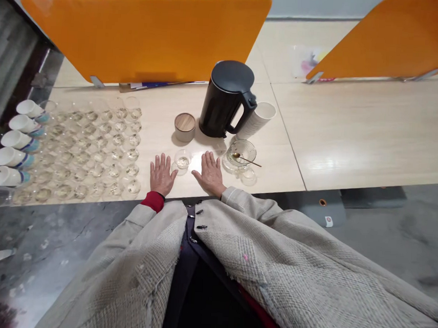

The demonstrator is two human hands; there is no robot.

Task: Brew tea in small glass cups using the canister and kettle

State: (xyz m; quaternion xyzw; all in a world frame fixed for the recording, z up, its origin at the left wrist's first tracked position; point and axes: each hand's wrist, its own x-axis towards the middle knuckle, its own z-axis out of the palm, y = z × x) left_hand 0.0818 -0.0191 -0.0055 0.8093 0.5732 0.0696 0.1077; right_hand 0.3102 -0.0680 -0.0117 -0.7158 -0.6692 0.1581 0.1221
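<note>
My left hand (162, 174) lies flat on the pale wooden table (210, 184), fingers outstretched and holding nothing. My right hand (209, 174) rests palm down too, its fingers spread. Between them stands a small clear cup (183, 159) with bits of something at its bottom; neither hand touches it. Just right of my right hand is a ribbed glass bowl (242, 153) with a gold-coloured spoon (249, 160) lying in it. Behind the small cup sits a round grey canister (184, 128) with a wooden lid. A black electric kettle (224, 98) stands upright behind my right hand.
Rows of small clear cups (98, 155) with bits in them cover the table's left part, with several white-and-blue paper cups (12, 156) at the far left. A tilted stack of white cups (258, 119) is beside the kettle. Orange dividers (148, 38) stand behind.
</note>
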